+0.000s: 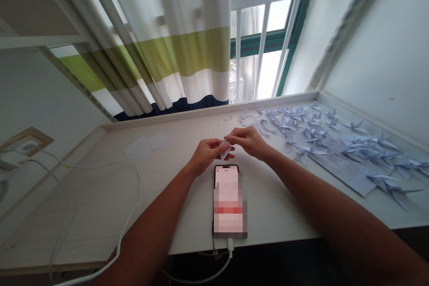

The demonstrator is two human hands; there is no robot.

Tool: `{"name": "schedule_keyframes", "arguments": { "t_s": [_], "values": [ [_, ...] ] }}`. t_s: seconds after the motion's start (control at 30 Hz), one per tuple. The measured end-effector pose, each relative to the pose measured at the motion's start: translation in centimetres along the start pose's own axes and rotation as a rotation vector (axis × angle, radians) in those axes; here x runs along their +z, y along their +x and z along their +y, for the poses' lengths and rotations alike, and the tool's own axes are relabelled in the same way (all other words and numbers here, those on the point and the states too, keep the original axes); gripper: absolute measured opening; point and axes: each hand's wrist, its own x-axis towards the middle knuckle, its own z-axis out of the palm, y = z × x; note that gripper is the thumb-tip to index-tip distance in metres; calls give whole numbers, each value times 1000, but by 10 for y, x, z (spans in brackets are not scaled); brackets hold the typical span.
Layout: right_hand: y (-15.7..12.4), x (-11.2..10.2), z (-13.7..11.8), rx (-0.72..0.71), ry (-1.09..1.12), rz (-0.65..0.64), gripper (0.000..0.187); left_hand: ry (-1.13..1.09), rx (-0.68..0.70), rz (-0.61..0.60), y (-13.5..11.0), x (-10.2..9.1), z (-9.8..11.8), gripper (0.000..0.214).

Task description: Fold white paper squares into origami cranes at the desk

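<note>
Between my hands, above the middle of the desk (pixel 181 214), is a small folded piece of white paper (pixel 225 150). My left hand (pixel 212 151) pinches it from the left side. The fingers of my right hand (pixel 248 141) close on its upper end. Just below the hands lies a phone (pixel 228 201) with its screen lit and a cable plugged into its lower end. Many folded paper cranes (pixel 301 127) are heaped on the right side of the desk, beyond my right forearm.
Flat sheets of white paper (pixel 149 143) lie at the back left. Under the cranes is a printed sheet (pixel 348 172). A white cable (pixel 139 183) crosses the left side from a wall socket (pixel 28 143). Paper scraps (pixel 228 118) lie near the raised back edge, below a striped curtain (pixel 181 49).
</note>
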Motion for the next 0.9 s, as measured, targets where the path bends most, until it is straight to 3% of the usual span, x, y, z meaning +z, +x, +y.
{"name": "schedule_keyframes", "arguments": {
  "t_s": [0.23,0.43,0.67,0.9],
  "values": [
    [-2,-4,1,85,210,-172,20,9,-3,8,0,0,-2,40],
    [-2,-6,-3,11,100,-137,25,-31,-27,-17,-1,-1,-2,42],
    [-1,1,-4,-31,8,-3,20,-58,-42,-24,-2,0,0,42],
    [-1,-1,-2,39,106,-66,35,-65,-51,2,0,0,-2,45]
  ]
}}
